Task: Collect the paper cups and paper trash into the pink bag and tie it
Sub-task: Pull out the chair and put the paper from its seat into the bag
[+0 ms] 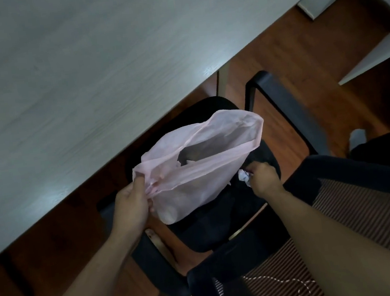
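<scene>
The pink bag (199, 169) hangs open above a black chair seat (213, 229), its mouth facing up and to the right. My left hand (132, 204) grips the bunched left edge of the bag. Pale shapes, some crumpled paper among them, show through the thin plastic. My right hand (263, 176) is just right of the bag, over the seat, pinching a crumpled white paper ball (244, 175). The paper ball is outside the bag, next to its lower right side.
A grey table top (82, 75) fills the upper left, its edge running diagonally. The black office chair has armrests (280, 110) and a striped mesh backrest (360, 221) at the lower right. The wooden floor (311, 42) lies beyond; a white scrap (357, 135) lies on it at right.
</scene>
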